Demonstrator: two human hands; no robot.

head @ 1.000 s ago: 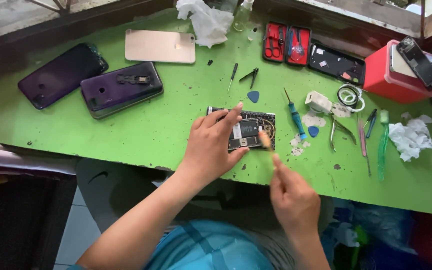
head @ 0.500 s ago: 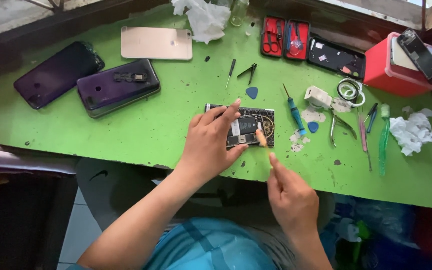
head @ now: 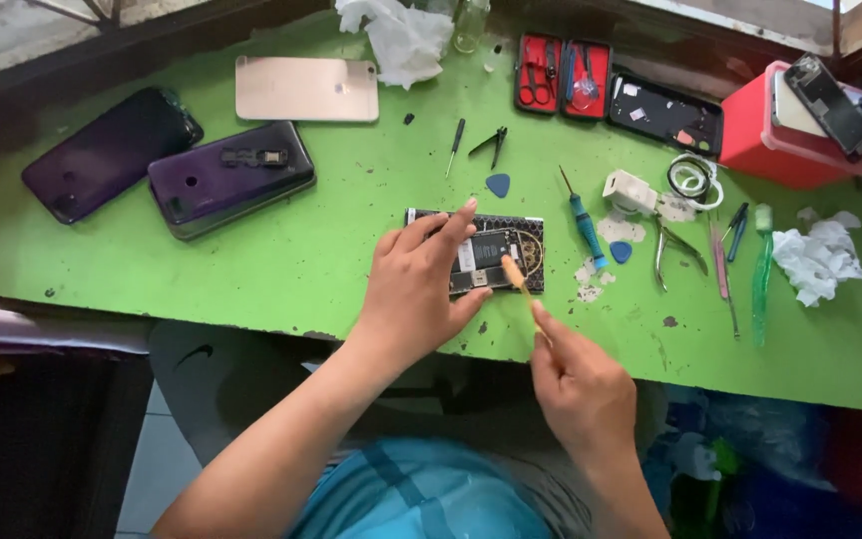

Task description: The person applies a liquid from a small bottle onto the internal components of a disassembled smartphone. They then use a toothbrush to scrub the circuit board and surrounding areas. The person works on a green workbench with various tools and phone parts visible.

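The opened phone (head: 496,252) lies face down on the green table (head: 251,269), its inner parts bared, and most of its near half sits under the left hand (head: 416,289). That hand is spread flat over it, fingers reaching across the far edge and the thumb pressed at the near edge, pinning it down. The right hand (head: 581,384) is just nearer the person and to the right of the phone, closed in a narrow pinch around a thin wooden stick (head: 523,289) whose tip touches the phone's exposed inside, right beside the left thumb. Just beyond the left fingertips lie a blue pick (head: 498,185), small black tweezers (head: 491,143) and a little screwdriver (head: 457,145). To the right of the stick's tip lies a blue-handled screwdriver (head: 584,222). Further right are metal pliers (head: 672,255) and a crumpled tissue (head: 818,258). Well to the left of the left hand rest two dark purple phones (head: 167,170), touching each other, and a rose-gold phone (head: 306,89) beyond them.
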